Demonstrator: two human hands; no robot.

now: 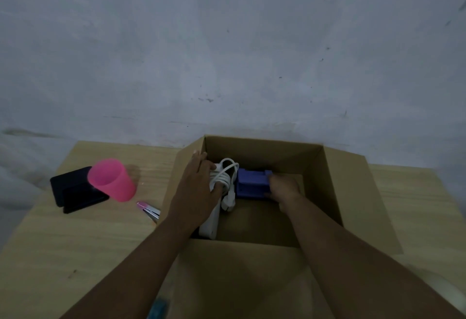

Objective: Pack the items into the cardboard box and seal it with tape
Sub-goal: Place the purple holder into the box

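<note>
While both hands work inside the open cardboard box (335,180), which stands on the table (75,238), packing is judged partly complete. The left hand (199,187) rests palm-down on the white power strip (210,225) and its coiled cable (225,171), fingers curled over the bundle in a loose grasp. The right hand (283,188) grips the blue block (252,182) at its right end, fingers wrapped around that end.

The power strip lies along the box's left wall, its long axis running from the near side toward the far side. It is probably rigid and moderately light; hold it by the body, not the cable, which is springy and may uncoil. The blue block sits at the box floor just beside the cable, long axis roughly left to right; it appears stiff and easy to grip at the ends.

Outside the box, on the table to the left, remain a pink cup (112,180), tilted with its mouth toward the camera and likely light and slippery, a dark case (73,190), and a pink-tipped tool (148,211).
</note>
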